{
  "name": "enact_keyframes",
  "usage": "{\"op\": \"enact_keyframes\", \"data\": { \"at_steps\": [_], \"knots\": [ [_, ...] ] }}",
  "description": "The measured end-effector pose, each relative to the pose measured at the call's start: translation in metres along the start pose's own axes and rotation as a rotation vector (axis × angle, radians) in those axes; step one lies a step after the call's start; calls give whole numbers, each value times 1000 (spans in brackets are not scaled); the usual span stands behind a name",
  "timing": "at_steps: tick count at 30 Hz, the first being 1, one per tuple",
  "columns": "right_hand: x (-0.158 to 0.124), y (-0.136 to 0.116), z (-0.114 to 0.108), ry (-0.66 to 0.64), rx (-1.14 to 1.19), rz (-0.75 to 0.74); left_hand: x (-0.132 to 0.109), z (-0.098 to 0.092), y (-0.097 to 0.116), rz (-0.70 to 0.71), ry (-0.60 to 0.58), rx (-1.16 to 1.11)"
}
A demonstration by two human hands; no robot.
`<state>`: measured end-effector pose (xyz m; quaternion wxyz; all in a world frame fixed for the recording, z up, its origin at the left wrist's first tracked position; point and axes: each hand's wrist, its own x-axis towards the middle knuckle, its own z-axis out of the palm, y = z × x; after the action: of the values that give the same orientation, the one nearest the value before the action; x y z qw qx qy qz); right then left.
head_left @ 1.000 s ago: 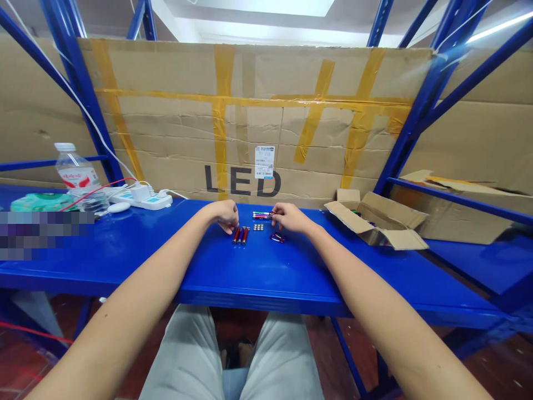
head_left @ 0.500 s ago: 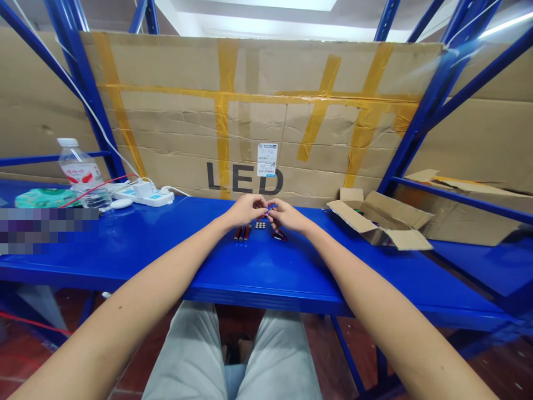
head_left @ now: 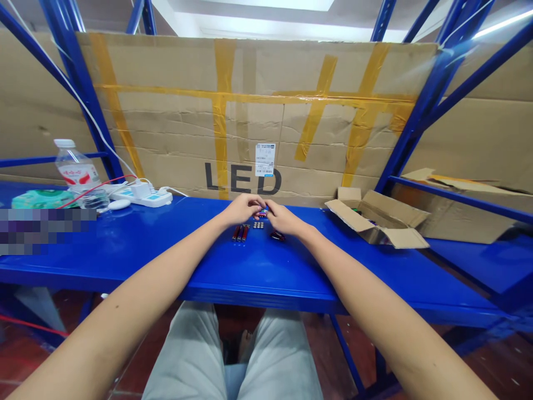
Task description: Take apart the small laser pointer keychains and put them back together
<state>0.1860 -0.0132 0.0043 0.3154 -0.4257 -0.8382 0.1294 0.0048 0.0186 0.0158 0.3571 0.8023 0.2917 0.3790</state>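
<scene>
My left hand (head_left: 245,209) and my right hand (head_left: 281,216) meet near the middle of the blue table, fingers curled inward. Between their fingertips is a small red and silver piece (head_left: 262,214), too small to make out well. Just below it sits a small block of round silver pieces (head_left: 259,225). Several dark red tubes (head_left: 240,233) lie side by side under my left hand. A dark red, shiny item (head_left: 277,236) rests below my right hand. What each fingertip grips is too small to tell.
An open cardboard box (head_left: 377,222) stands on the right of the blue table (head_left: 258,272). At the left are a bottle (head_left: 79,172), a green packet (head_left: 41,199) and a white power strip (head_left: 144,194). A large cardboard sheet (head_left: 179,128) stands behind.
My right fingers have straightened and come down beside the small red piece, which now shows more between my hands. The view has shifted slightly.
</scene>
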Motion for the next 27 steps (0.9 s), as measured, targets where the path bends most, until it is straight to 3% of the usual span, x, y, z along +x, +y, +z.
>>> {"op": "enact_keyframes", "data": {
  "at_steps": [9,14,19,27],
  "knots": [
    [-1,3,0,-31,-57,-39,0,1,-1,22,39,46],
    [-2,-1,0,-42,-100,-62,-1,3,-2,107,82,112],
    [-3,-6,-1,-62,-142,-39,0,3,-5,151,190,235],
    [-5,-13,-1,-64,-302,79,-2,5,1,131,185,293]
  ]
}}
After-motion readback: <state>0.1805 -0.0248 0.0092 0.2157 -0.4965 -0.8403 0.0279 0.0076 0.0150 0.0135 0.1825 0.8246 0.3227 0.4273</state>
